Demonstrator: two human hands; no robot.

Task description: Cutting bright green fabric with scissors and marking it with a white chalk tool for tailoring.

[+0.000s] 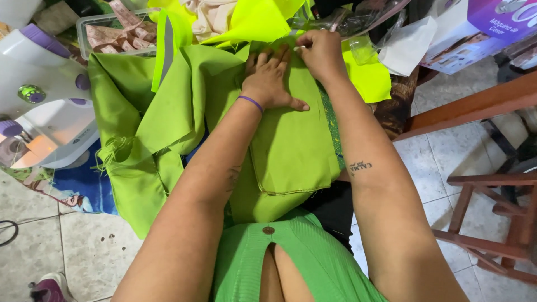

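Now, the scene line by line.

Left hand: the left hand (270, 81) lies flat and open, fingers spread, palm down on the green cloth (291, 145); it grips nothing, only presses. A purple band (250, 102) circles its wrist.

Right hand: the right hand (321, 53) is curled, thumb and forefinger pinched on a small pale thing (300, 48) at the cloth's far edge; what that thing is, I cannot tell.

Cloth: spread over the lap and table edge, folded in layers, with a frayed edge on the left.

Machine: a white and purple sewing machine (39, 106) stands to the left, just beside the cloth.

Yellow fabric: a brighter yellow fabric (251, 19) is heaped beyond the hands.

Box: a clear box (112, 33) of patterned strips sits at the far left.

Chair: a wooden chair (492, 223) stands to the right on the tiled floor (84, 251).
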